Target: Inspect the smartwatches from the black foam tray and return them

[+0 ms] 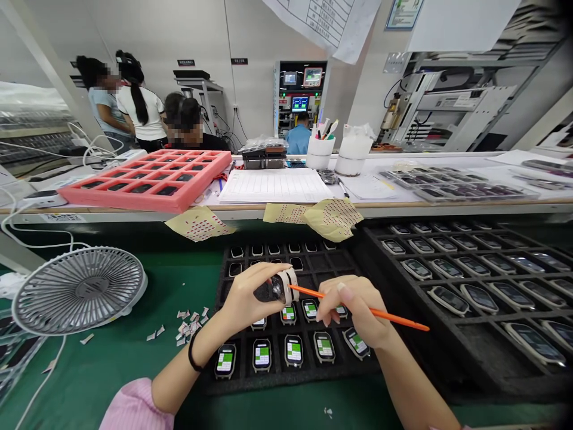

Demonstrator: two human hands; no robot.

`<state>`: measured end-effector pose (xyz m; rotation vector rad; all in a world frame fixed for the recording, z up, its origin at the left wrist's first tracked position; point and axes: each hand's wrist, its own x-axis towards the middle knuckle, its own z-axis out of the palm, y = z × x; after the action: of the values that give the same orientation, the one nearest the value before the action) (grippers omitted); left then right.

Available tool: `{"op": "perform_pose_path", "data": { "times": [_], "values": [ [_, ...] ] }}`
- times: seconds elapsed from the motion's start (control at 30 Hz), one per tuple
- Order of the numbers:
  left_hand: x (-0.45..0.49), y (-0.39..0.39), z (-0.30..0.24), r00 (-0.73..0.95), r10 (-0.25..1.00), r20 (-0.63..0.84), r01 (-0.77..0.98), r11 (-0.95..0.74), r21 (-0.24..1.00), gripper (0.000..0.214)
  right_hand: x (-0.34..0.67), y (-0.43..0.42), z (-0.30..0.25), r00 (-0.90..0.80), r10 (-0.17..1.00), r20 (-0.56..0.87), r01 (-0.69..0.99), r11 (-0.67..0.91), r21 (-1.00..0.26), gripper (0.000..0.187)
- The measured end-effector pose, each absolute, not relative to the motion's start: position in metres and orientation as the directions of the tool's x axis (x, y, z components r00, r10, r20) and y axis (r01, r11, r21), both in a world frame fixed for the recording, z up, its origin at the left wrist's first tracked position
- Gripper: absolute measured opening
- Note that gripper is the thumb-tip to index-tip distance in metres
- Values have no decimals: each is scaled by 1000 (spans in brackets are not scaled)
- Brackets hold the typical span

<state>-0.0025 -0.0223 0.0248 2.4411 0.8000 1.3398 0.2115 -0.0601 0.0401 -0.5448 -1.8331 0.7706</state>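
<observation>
Pale walls stand behind a raised shelf, and below it spreads the green table where I work. On my right sits a large dark tray; a second, smaller tray lies right in front of me, presumably to be within easy reach of both hands. Their compartments likely stop the watches from knocking together; in the near tray, the front ones show lit green-and-white screens. Off to my left is a round fan, well apart from the trays.

My right hand grasps an orange stick like a pen, probably for fine control, its tip seeming to meet the side of the watch I hold. My left hand pinches that watch above the near tray, fingers at its top and bottom, which I judge leaves its side open. Smallest are the paper scraps, loose on the table's left.
</observation>
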Motion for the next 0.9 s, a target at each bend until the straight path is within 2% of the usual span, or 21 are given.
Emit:
{"op": "perform_pose_path", "data": {
  "times": [0.27,0.37,0.47,0.53,0.57,0.67,0.77,0.9],
  "values": [
    [-3,-20,23,421,565,709,360,-822,441,47,207,-60,40,-345,701,624,75,684,-726,52],
    [-4,-19,25,423,594,684,370,-803,468,49,207,-55,41,-343,720,604,7,644,-765,52],
    [-4,-19,25,416,627,658,405,-776,483,49,205,-46,40,-170,791,587,-55,588,-807,44],
    [-4,-18,24,403,639,655,459,-761,460,48,198,-38,36,-79,869,489,-50,486,-873,30],
    [-4,-17,22,396,641,657,486,-754,442,47,194,-34,33,-93,903,420,-54,416,-908,28],
    [-3,-17,18,390,638,664,528,-746,406,43,180,-25,22,-235,932,277,-74,267,-961,42],
    [-2,-17,18,404,633,660,499,-757,421,42,175,-22,18,-254,935,249,-82,236,-968,47],
    [0,-19,20,408,623,667,447,-774,450,42,176,-24,22,-273,932,237,-197,187,-962,49]
  ]
}}
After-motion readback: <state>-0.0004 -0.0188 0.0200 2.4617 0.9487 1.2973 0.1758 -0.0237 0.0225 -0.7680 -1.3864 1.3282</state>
